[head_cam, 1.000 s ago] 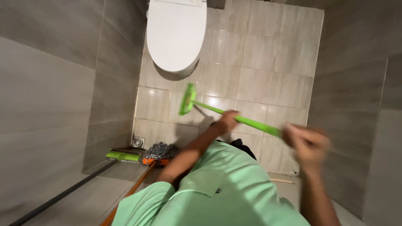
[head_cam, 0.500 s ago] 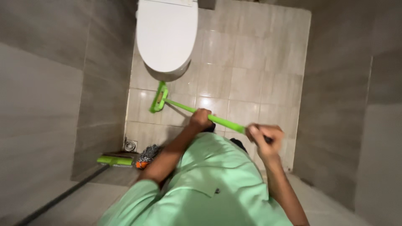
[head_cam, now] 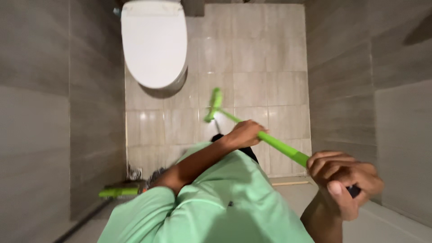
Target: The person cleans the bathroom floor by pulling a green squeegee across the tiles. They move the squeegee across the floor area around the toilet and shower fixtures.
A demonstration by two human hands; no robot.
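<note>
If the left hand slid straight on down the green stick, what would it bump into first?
Probably the green brush head at the stick's far end, resting on the tiled floor. Nothing else shows between the left hand and it, though depth is unclear.

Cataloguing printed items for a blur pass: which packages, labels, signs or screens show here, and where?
None can be seen: only the plain white toilet, bare grey tiled floor and walls, and the unmarked green scrubber held in both hands.
</note>
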